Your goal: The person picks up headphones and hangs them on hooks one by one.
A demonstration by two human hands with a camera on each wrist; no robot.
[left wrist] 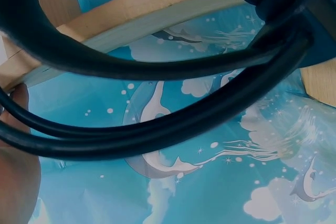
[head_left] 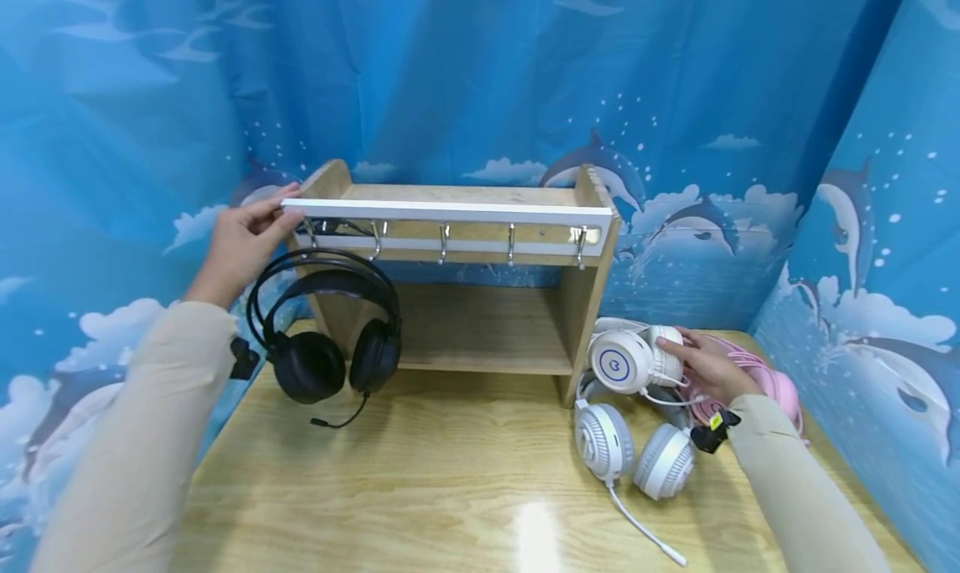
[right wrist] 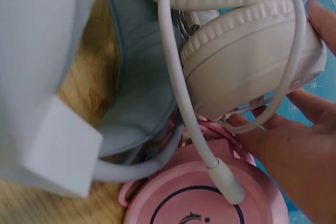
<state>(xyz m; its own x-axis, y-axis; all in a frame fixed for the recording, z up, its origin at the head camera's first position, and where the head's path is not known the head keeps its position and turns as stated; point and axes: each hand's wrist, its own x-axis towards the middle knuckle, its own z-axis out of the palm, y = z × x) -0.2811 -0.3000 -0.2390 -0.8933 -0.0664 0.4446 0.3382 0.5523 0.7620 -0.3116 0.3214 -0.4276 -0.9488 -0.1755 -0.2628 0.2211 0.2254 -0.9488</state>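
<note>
A black headset (head_left: 306,369) with a boom microphone hangs at the left end of the hook rail (head_left: 480,210) on a wooden rack (head_left: 487,331). My left hand (head_left: 243,243) grips the rack's upper left corner, thumb in front. Black headband bars (left wrist: 142,137) cross the left wrist view and partly cover that hand. At the right, my right hand (head_left: 708,364) holds an ear cup of a white headset (head_left: 621,362), fingers around its outer side. The right wrist view shows this cup (right wrist: 236,61) close up. Under it lies a white-and-grey headset (head_left: 600,444), its microphone pointing forward.
A pink headset (head_left: 783,394) lies behind and under my right wrist, on the wooden table (head_left: 390,490). Several metal hooks (head_left: 443,243) line the rail. Blue dolphin-print curtains (head_left: 480,72) stand close behind and on both sides.
</note>
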